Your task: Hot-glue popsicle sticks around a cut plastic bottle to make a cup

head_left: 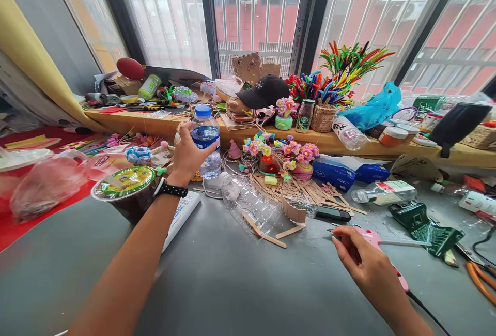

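My left hand [188, 155] is wrapped round a clear plastic water bottle [211, 164] with a blue cap and blue label. The bottle stands upright near the window ledge, thumb across its label. My right hand [358, 256] is over the grey table, fingers loosely curled, thumb a little apart, with nothing visible in them. Beside and partly behind it lies a pink glue gun [372, 238] with a glue stick [405, 243] at its rear. A large cut clear plastic bottle [256, 204] lies between the hands, with wooden craft sticks [271, 238] beside it.
A lidded plastic cup [127, 183] stands left of my left forearm. Blue tissue packs [333, 173], a lying bottle [387, 192], a green wrapper [426, 228] and orange-handled pliers [478, 276] are on the right. The ledge holds a black cap [265, 92] and pipe cleaners [344, 75].
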`<state>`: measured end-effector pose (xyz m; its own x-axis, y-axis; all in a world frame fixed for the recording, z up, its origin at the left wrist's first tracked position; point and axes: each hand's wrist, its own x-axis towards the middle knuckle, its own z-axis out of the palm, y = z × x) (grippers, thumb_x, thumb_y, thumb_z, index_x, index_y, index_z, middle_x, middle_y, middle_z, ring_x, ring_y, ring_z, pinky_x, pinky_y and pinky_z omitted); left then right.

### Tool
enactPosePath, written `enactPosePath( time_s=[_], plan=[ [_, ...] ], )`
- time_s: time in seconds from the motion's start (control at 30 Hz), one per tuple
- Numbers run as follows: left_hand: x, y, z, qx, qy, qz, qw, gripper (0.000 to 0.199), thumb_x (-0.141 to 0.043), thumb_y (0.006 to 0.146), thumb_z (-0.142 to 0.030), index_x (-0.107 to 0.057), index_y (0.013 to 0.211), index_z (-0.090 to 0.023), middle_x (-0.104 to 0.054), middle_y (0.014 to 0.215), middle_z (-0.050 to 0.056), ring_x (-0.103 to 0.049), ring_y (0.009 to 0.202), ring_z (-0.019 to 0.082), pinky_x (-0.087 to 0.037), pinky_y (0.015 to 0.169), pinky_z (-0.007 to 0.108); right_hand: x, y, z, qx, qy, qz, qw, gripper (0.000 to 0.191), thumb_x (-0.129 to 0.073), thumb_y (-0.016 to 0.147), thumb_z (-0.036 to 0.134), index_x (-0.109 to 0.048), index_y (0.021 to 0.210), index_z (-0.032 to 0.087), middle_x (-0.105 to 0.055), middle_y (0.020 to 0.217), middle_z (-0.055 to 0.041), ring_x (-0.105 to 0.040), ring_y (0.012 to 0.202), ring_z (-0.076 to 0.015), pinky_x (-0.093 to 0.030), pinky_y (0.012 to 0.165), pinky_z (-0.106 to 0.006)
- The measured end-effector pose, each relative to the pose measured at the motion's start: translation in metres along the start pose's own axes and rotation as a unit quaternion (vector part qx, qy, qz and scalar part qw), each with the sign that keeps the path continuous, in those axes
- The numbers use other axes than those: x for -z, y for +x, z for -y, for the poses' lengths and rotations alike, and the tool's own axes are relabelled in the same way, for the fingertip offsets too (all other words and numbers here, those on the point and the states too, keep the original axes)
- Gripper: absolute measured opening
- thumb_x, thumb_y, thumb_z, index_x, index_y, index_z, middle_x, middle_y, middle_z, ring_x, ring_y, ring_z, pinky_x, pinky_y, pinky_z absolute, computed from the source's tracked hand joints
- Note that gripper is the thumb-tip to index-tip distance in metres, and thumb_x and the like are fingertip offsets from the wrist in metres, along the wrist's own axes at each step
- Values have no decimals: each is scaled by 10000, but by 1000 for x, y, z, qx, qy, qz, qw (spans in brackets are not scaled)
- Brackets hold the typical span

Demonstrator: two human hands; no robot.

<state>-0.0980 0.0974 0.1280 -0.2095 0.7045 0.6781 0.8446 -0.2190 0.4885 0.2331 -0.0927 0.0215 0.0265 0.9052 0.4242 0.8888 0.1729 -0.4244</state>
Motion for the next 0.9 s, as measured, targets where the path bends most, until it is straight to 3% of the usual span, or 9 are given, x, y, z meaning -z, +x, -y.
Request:
enactPosePath(
  time_s=[0.17, 0.37, 0.53, 0.73, 0.9],
  plan=[
    [-15, -1, -3, -3, 40, 20, 999, 702, -670, 656, -323, -312, 1220, -106, -503, 1199, 184, -523, 1056, 323, -428, 873, 430, -4, -2, 5, -22, 12, 10, 1000, 245, -382, 848, 412, -524, 929, 229, -573, 619, 25, -549, 541, -133, -435, 541, -258],
    [-32, -4, -15, -56, 109, 55, 991, 721, -647, 697, -361, -301, 1245, -45, -503, 1181, 231, -499, 1072, 353, -428, 858, 428, -7, -3, 6, 14, 14, 11, 1000, 248, -370, 860, 379, -526, 937, 203, -588, 689, -3, -549, 573, -131, -447, 569, -264],
    [-49, 0, -15, -28, 104, 74, 991, 710, -635, 708, -334, -283, 1247, -34, -493, 1181, 250, -492, 1092, 338, -414, 875, 407, -7, -2, 8, 42, -15, 5, 999, 216, -388, 856, 331, -543, 913, 191, -585, 683, -12, -557, 610, -136, -455, 589, -259],
    [-62, -1, -4, 18, 52, 81, 995, 758, -631, 687, -385, -262, 1243, -23, -466, 1207, 268, -478, 1114, 341, -396, 897, 409, -15, -2, 15, 112, 5, 73, 991, 207, -384, 840, 225, -576, 917, 210, -631, 781, -18, -603, 698, -127, -480, 622, -231],
    [-66, -10, -4, 19, 23, 79, 996, 764, -632, 687, -373, -230, 1257, -60, -462, 1221, 257, -483, 1115, 331, -410, 887, 416, -38, 13, 39, 137, -27, 168, 976, 289, -363, 858, 221, -576, 1052, 200, -637, 831, -44, -615, 748, -157, -481, 643, -258]
  ],
)
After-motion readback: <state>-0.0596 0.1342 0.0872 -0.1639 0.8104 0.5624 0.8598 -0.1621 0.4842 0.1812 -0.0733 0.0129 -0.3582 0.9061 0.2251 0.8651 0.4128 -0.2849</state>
